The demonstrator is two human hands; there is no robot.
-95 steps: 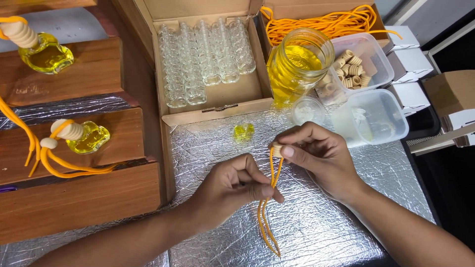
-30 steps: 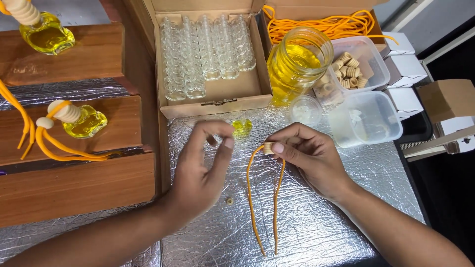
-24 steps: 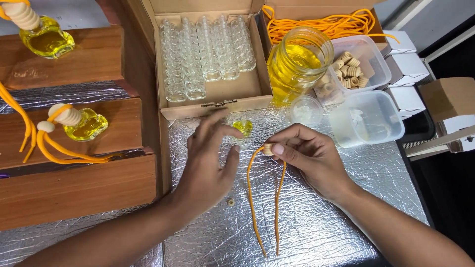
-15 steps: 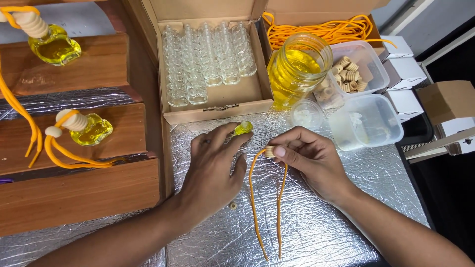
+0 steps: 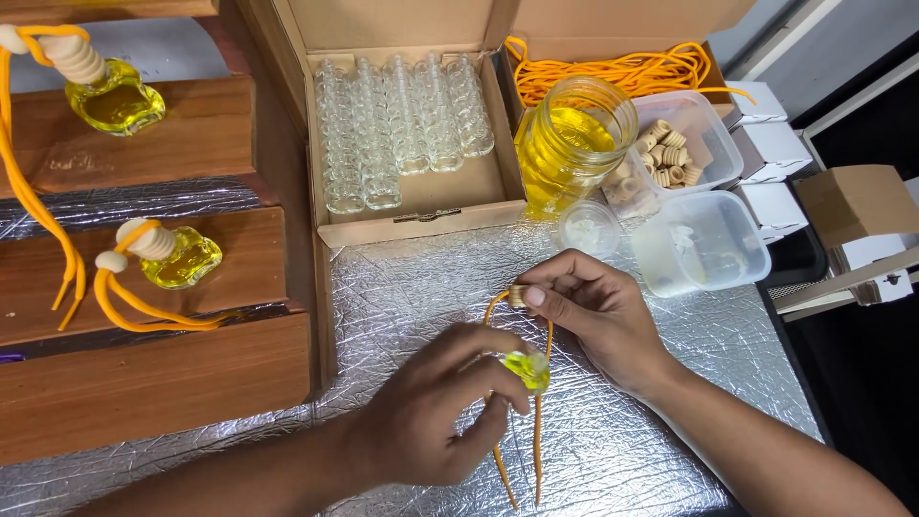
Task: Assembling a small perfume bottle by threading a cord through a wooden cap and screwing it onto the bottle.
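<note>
This looks like a small craft workshop where little scent bottles are filled and strung by hand. The bench (image 5: 670,421) is covered in silver quilted foil. At its far edge an open cardboard box (image 5: 412,196) holds rows of empty glass bottles (image 5: 402,124), beside a jar of yellow liquid (image 5: 570,144), a tub of wooden caps (image 5: 684,144) and a bundle of orange cord (image 5: 613,69). Wooden steps (image 5: 144,287) along the left edge carry finished bottles (image 5: 177,257), and small white cartons (image 5: 775,153) sit at the right edge.
</note>
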